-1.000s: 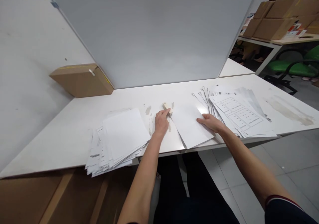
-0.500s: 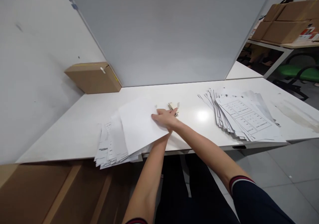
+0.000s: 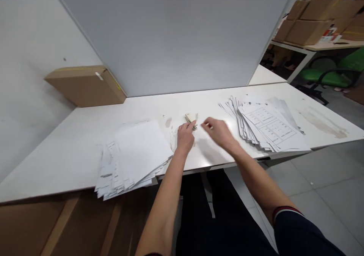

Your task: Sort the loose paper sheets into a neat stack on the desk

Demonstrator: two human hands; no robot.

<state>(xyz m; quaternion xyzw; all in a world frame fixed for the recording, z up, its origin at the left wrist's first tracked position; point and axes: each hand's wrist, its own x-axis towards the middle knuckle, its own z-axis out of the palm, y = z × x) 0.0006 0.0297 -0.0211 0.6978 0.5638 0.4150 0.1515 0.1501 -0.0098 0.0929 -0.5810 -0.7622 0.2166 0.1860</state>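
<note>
White paper lies in two piles on the desk (image 3: 82,149) in your head view. One pile (image 3: 142,149), with a blank sheet on top, is on your left; the other pile (image 3: 271,123), with printed boxes on its top sheet, is on your right. The bare space between them seems to give your hands room to work. There, your left hand (image 3: 185,137) has its grip around the near end of a small cream stapler (image 3: 188,117), maybe so it won't slide. Your right hand (image 3: 219,131) is just beside it, over the desk, with its fingers curled. No paper shows in that hand, but it is blurry, so its grip is hard to read.
</note>
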